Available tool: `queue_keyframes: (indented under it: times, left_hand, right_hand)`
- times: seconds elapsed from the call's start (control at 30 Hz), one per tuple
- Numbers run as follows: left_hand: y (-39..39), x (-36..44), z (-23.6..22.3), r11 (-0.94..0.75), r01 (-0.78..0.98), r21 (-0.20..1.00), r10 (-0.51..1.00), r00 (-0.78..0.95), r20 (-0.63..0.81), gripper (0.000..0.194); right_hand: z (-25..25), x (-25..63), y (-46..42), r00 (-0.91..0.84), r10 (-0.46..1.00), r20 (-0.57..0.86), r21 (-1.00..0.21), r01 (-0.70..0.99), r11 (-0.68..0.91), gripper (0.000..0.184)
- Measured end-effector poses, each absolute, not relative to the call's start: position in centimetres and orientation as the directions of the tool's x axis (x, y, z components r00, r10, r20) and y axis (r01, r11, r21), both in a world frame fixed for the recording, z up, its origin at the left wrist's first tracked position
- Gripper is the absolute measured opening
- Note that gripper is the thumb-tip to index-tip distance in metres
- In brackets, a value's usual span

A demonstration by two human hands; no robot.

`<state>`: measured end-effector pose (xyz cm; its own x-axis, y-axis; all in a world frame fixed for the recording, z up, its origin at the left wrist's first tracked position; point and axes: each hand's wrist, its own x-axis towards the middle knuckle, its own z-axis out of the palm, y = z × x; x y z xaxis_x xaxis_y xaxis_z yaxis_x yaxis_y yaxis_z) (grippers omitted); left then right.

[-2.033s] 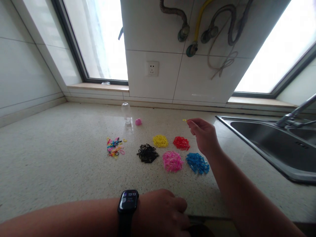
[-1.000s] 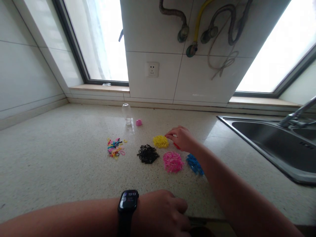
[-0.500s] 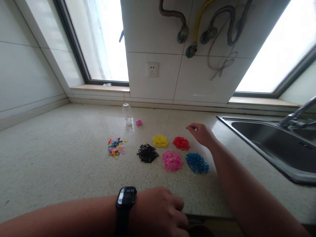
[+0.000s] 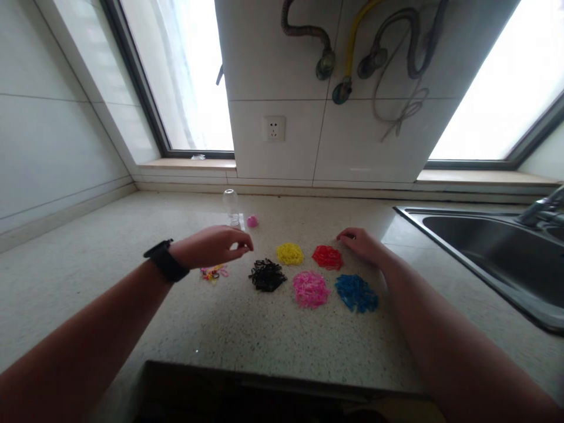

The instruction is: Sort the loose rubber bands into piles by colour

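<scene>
Five sorted heaps of small rubber bands lie on the speckled counter (image 4: 110, 276): yellow (image 4: 289, 254), red (image 4: 327, 257), black (image 4: 267, 275), pink (image 4: 311, 288) and blue (image 4: 356, 292). A mixed heap (image 4: 214, 272) lies left of them, mostly hidden under my left hand (image 4: 215, 245). That hand, with a black watch (image 4: 165, 259) on the wrist, hovers over the mixed heap with fingertips pinched together; what they hold is too small to see. My right hand (image 4: 360, 242) rests on the counter just right of the red heap, fingers curled.
A small clear bottle (image 4: 230, 206) and a pink cap (image 4: 252, 221) stand behind the heaps. A steel sink (image 4: 493, 252) with a tap is at the right. A tiled wall with a socket (image 4: 274, 127) and hoses is behind. A dark edge runs along the counter's front.
My left hand rose from the counter's front edge and reached forward over the mixed heap. My right hand dropped the yellow band at the yellow heap, then settled beside the red heap.
</scene>
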<state>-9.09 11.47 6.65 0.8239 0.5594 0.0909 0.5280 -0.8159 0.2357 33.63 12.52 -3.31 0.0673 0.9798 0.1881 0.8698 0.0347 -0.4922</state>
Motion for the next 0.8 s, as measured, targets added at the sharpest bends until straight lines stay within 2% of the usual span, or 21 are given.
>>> queue_keyframes:
  times: [0.1,0.3,0.6,0.8]
  left_hand:
    - [14.4,-12.9,6.3,-0.650,0.719,0.247,0.734,0.678,-0.042,0.024]
    - [17.2,-17.1,4.5,-0.563,0.778,0.279,0.758,0.620,-0.201,0.029]
    - [17.9,-17.7,3.2,-0.492,0.806,0.328,0.754,0.583,-0.302,0.035]
    - [17.8,-17.6,3.4,-0.473,0.815,0.336,0.771,0.567,-0.291,0.033]
  right_hand:
    - [-3.4,33.6,12.6,0.073,0.979,0.192,-0.477,0.878,0.028,0.024]
    - [-3.8,33.7,12.8,0.062,0.980,0.190,-0.459,0.888,0.032,0.024]
    - [-4.1,33.8,12.9,0.073,0.974,0.214,-0.466,0.884,0.036,0.023]
    - [-4.1,33.9,13.0,0.063,0.978,0.197,-0.470,0.882,0.038,0.024]
